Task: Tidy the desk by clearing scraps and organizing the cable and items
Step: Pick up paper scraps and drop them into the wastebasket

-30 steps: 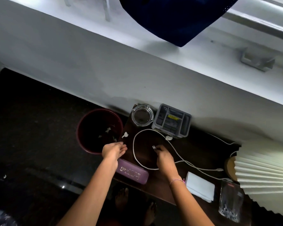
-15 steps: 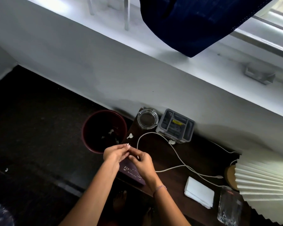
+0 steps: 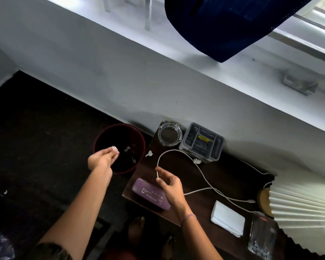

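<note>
since half a second ago the left hand has swung over the bin pinching a scrap, the right hand hangs open by the cable, and two scraps remain on the desk.

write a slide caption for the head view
Left hand holds a paper scrap over the bin; right hand hovers above the cable.

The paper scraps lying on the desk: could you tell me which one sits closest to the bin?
The scrap at the desk's left edge, just left of the white cable's loop, beside the bin. The other scrap lies against the grey organizer.
</note>
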Demonstrator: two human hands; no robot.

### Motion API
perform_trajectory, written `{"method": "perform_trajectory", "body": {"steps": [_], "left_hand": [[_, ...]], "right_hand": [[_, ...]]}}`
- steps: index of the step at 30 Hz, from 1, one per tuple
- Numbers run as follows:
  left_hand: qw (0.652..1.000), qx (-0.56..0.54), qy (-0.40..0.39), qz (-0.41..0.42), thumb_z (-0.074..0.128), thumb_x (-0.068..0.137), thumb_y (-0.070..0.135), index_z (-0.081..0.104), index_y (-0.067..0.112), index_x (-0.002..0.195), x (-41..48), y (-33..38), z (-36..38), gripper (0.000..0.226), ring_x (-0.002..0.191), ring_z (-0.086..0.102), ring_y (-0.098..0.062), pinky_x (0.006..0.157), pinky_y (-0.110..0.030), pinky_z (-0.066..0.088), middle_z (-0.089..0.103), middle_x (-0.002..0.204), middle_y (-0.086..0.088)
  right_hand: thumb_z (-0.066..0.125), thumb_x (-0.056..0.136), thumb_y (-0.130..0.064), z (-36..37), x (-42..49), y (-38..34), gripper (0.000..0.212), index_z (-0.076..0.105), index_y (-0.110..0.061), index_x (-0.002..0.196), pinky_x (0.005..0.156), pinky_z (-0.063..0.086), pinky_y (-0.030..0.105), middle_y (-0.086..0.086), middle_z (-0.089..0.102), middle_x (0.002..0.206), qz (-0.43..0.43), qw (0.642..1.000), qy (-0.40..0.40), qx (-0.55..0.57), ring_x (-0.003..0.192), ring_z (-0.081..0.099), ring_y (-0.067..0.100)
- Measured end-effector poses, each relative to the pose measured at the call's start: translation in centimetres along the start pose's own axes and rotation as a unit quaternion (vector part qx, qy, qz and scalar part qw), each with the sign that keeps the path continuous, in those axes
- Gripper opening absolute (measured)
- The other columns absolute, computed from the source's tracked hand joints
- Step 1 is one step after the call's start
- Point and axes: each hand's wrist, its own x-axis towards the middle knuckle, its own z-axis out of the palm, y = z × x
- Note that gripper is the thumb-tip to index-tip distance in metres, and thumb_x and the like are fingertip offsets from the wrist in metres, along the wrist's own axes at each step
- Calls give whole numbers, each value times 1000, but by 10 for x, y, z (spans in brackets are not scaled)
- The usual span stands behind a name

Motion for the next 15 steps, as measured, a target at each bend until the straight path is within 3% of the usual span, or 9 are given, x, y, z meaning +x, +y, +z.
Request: {"method": "perform_trajectory", "body": {"steps": [3,10,15], "left_hand": [[1000,29,-2,8,62,83,-2,52,-4,126,14,9,4,44,111,59,-33,93,-35,50,59,122,-28],[996,69,2,-64,55,90,9,48,4,132,24,-6,9,43,124,52,-32,101,-39,45,52,135,-21],[991,97,-20,-92,49,93,7,48,-2,129,11,-26,14,37,120,55,-34,92,-36,47,53,133,-24]], "right_hand": [[53,90,2,-14,0,8,37,54,-8,126,105,41,28,2,57,130,7,999,32,-10,124,52,16],[54,90,-4,-44,3,17,30,61,-15,117,89,42,23,10,56,125,6,986,152,-70,107,54,14],[51,91,-5,-67,10,13,33,61,-19,119,107,36,38,13,48,129,4,954,221,-204,123,41,30]]}}
